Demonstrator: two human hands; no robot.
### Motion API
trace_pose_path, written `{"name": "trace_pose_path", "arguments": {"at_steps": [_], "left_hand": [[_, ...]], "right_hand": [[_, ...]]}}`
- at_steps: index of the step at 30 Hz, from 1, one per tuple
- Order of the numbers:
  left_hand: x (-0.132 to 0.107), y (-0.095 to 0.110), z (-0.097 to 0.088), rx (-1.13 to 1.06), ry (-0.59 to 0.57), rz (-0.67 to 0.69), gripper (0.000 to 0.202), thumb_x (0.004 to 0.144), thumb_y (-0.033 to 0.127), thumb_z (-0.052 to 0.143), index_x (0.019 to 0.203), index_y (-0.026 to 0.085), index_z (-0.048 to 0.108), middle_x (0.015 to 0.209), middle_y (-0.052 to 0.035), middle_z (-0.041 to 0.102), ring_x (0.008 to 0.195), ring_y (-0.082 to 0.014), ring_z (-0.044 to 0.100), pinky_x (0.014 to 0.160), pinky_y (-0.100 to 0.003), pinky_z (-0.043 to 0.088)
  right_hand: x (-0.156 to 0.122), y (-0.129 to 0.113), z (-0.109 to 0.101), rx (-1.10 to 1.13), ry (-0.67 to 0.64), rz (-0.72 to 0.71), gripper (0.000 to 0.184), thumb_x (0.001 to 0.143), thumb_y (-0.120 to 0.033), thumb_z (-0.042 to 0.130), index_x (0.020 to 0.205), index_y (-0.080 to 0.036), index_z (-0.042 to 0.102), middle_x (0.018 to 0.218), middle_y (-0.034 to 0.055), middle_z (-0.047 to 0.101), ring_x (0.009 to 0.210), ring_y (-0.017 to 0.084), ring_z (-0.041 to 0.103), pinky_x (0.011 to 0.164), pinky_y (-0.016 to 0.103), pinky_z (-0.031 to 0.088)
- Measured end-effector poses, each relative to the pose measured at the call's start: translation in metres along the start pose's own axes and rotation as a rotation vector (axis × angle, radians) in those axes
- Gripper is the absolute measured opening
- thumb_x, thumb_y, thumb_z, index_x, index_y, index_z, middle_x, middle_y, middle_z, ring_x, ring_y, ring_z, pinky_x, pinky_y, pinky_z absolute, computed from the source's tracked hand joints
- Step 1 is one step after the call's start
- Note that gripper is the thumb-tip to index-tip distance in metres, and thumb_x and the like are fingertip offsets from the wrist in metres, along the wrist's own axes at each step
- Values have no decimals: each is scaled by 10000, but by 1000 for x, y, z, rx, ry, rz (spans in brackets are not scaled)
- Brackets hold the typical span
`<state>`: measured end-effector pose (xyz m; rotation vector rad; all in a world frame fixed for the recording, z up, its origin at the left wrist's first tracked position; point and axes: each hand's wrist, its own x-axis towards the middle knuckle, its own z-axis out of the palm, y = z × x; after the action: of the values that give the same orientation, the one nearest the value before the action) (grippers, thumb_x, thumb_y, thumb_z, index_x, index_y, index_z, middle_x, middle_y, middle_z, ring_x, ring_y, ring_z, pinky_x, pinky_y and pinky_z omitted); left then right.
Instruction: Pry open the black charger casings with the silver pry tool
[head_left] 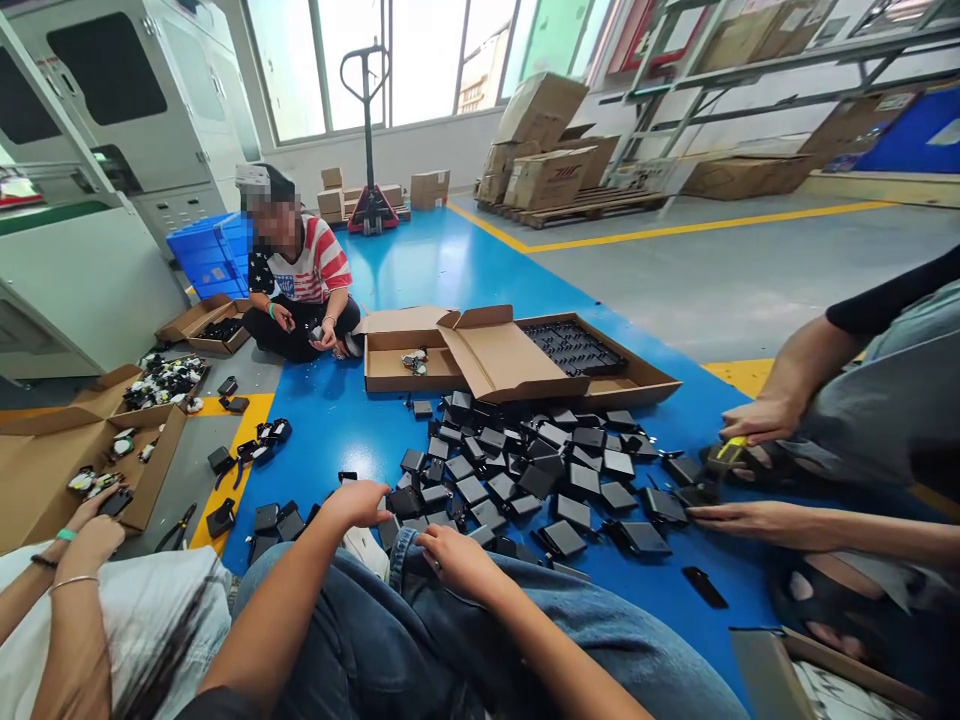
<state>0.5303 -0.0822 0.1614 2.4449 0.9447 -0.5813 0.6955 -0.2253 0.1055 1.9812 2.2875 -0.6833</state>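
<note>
Over the edge of my lap, my left hand (360, 503) bends downward beside a white shoe (366, 548). Its fingers are curled and mostly hidden, so whatever they hold does not show. Close by on the right, my right hand (459, 562) has bent fingers touching or just above the rolled jeans cuff (403, 548); I cannot make out anything in them. Just beyond both hands, a wide pile of flat black plastic boxes (499, 487) with short attached parts covers the blue floor (337, 440).
Behind the pile lie open cartons, one with black parts in rows (574, 345). At right, a co-worker's hand (761, 418) holds a yellow-and-black tool (729, 452). At left, another's hands are beside a carton (161, 470) and pliers (178, 530). A person (300, 270) sits further back.
</note>
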Motion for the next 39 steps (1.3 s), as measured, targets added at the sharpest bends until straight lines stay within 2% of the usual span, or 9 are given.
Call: {"name": "trace_pose_path", "arguments": {"at_steps": [3, 8, 14, 19, 25, 34, 39], "left_hand": [[0, 4, 0, -11, 20, 27, 569, 965, 419, 582, 1479, 205, 461, 1456, -151, 577, 1318, -293, 574, 1094, -476, 473], [-4, 5, 2, 6, 19, 30, 549, 929, 406, 593, 1441, 225, 514, 1452, -141, 597, 1331, -303, 575, 1090, -390, 458], [2, -1, 6, 79, -16, 67, 557, 941, 384, 490, 1457, 175, 492, 1492, -138, 563, 1373, -285, 544, 1153, -391, 399], [19, -9, 11, 107, -31, 83, 546, 898, 412, 490, 1420, 258, 537, 1425, -76, 633, 1313, -291, 598, 1122, -404, 433], [24, -17, 14, 111, -57, 74, 590, 897, 438, 495, 1448, 226, 515, 1426, -108, 628, 1338, -307, 578, 1112, -403, 436], [22, -16, 14, 158, -94, 87, 636, 959, 443, 447, 1518, 139, 430, 1470, -172, 575, 1356, -306, 566, 1117, -395, 443], [23, -19, 16, 159, -86, 99, 638, 967, 455, 432, 1520, 137, 431, 1457, -167, 589, 1367, -313, 555, 1104, -391, 458]], "right_hand": [[-3, -2, -4, -7, 7, -28, 351, 975, -154, 421, 1207, -173, 684, 1165, 144, 695, 1060, 288, 673, 843, 353, 531], [-11, -7, -13, -5, 18, -78, 306, 981, -167, 450, 1172, -175, 688, 1148, 144, 694, 1048, 276, 670, 828, 338, 531], [-16, -10, -22, 10, 33, -87, 251, 968, -223, 548, 1184, -177, 667, 1157, 129, 691, 1052, 282, 672, 797, 363, 556], [-14, -8, -26, -3, 40, -86, 222, 949, -231, 597, 1155, -179, 661, 1136, 106, 690, 1015, 265, 685, 743, 350, 568], [-15, -11, -26, -11, 51, -115, 215, 956, -225, 568, 1150, -187, 654, 1139, 88, 686, 995, 254, 679, 707, 354, 574], [-15, -11, -25, -30, 62, -117, 183, 964, -208, 565, 1122, -188, 655, 1116, 79, 693, 987, 240, 671, 706, 354, 582], [-16, -11, -25, -39, 47, -119, 187, 954, -214, 581, 1120, -180, 659, 1148, 85, 691, 999, 248, 670, 695, 358, 584]]}}
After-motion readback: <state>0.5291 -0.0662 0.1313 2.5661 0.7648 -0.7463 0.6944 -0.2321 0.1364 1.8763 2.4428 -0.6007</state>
